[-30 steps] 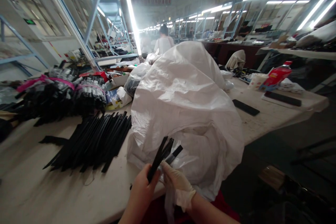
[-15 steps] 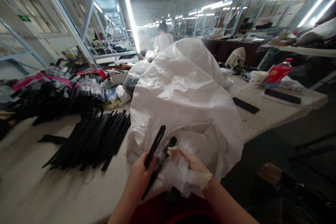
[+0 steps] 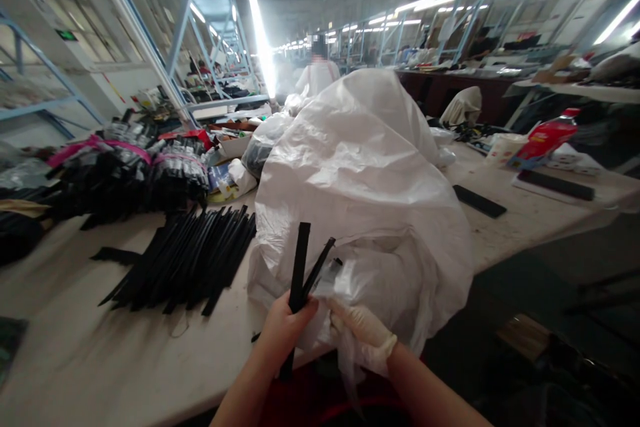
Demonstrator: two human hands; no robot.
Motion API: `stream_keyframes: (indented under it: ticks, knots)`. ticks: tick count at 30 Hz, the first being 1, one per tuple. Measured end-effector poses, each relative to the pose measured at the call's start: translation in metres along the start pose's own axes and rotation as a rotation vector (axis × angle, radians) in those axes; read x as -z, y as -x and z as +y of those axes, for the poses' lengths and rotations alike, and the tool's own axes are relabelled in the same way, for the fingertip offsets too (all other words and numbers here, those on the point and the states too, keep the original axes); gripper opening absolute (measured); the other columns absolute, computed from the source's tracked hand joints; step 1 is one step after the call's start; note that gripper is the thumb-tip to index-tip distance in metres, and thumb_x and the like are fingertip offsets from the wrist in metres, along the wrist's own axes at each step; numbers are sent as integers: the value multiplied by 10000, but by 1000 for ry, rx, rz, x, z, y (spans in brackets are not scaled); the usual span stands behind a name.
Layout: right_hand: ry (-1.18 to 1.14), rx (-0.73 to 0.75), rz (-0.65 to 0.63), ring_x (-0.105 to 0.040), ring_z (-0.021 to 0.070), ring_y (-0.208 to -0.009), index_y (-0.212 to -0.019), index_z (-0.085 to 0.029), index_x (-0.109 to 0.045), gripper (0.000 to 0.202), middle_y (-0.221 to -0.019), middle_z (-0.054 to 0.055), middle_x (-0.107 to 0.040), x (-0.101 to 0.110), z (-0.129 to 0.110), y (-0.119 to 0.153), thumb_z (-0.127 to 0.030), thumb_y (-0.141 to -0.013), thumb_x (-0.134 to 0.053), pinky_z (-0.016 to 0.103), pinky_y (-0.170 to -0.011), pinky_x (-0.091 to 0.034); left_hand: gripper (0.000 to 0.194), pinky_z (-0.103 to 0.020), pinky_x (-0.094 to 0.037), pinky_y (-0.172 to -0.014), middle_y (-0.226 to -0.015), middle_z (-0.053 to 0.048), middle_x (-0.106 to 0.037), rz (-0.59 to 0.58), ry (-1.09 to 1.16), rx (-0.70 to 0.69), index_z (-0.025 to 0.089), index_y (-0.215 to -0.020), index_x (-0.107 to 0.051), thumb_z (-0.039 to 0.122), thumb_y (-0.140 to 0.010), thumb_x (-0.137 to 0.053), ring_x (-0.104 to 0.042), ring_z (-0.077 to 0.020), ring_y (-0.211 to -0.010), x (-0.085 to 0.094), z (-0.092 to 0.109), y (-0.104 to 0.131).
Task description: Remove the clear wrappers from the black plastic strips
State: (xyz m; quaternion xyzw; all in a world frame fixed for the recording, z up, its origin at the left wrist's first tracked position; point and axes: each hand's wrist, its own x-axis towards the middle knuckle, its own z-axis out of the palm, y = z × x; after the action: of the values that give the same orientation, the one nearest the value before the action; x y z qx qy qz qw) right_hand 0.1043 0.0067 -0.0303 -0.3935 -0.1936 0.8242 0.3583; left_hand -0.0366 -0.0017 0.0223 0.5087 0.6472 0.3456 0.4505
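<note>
My left hand (image 3: 284, 328), bare, is closed around black strips (image 3: 301, 257), which stick up above the fist and also show below it. My right hand (image 3: 364, 330) wears a pale thin glove and pinches a clear plastic bag (image 3: 349, 368) that droops beneath the fingers. Some clear plastic also shows by the strip tips, between the two hands. Directly beyond them stands a big white sack (image 3: 350, 167), its folded mouth facing me. A spread of black strips (image 3: 187, 260) lies on the table to the left.
Bundles of plastic-wrapped black strips (image 3: 113, 167), tied with pink bands, sit at the left on the table (image 3: 65, 353). To the right are a black phone (image 3: 479, 201), a tissue roll (image 3: 499, 149) and a red bottle (image 3: 549, 137). A person (image 3: 320, 70) is far behind the sack.
The strips in my left hand have turned more upright. My right hand has come slightly lower, and the plastic bag now hangs narrower. The view has shifted a little left.
</note>
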Motion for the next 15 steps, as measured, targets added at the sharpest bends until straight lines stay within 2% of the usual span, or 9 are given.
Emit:
stream_keyframes:
  ticks: [4,6,8,11,15]
  knots:
    - [205,-24,-63,-429,71,-368,-598,-137,-620,307,-429,-41,-518,-13,23,6,-394,-539,-776,204,-383,-277,188,-238,-386,-588,-619,18,-532,38,15,-8,155,-688,-572,343,-686,-575,-489,-147,-617,0,2,-2]
    - [231,-8,-43,-383,58,-354,-564,-134,-607,309,-426,-43,-508,-17,23,7,-388,-530,-780,211,-374,-232,218,-233,-390,-576,-616,16,-544,34,17,-13,153,-686,-586,371,-703,-579,-492,-144,-607,3,2,0]
    - [130,57,28,-356,52,-355,-563,-142,-593,321,-424,-52,-494,-16,13,6,-406,-542,-774,214,-385,-233,291,-225,-381,-530,-607,17,-546,24,15,-15,147,-719,-605,430,-746,-545,-476,-131,-560,9,1,3]
    - [-12,91,128,-332,45,-352,-558,-148,-574,349,-400,-66,-456,-9,-15,4,-439,-553,-768,209,-394,-246,417,-221,-349,-470,-596,16,-539,1,-19,-10,140,-767,-621,510,-809,-433,-425,-113,-487,23,-5,12]
    - [-68,132,116,-304,24,-344,-543,-144,-559,354,-459,-47,-515,1,-42,2,-419,-537,-782,202,-377,-240,465,-244,-395,-539,-655,-24,-599,-94,-114,22,141,-692,-625,529,-813,-400,-489,-146,-556,38,-11,31]
